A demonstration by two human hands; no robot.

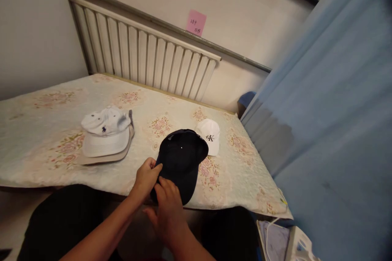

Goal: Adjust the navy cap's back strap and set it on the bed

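A black cap [180, 163] is tilted above the front part of the flower-patterned bed cover [134, 118]. My left hand [147, 177] pinches its left edge. Just below and to the right, my right hand [168, 206] has its fingertips on the black cap's lower left part, thumb apart from the fingers. Partly behind the black cap lies a white cap with dark letters [211, 138]. At the left, a white cap with a small dark emblem [105, 132] rests on top of a beige cap [107, 158], of which mostly the brim shows.
Behind the bed stand a white radiator [143, 49] and a wall with a pink note [196, 22]. A blue curtain [324, 110] hangs along the right side. Boxes and a white cable [269, 236] are at the lower right, near my dark-clothed knees.
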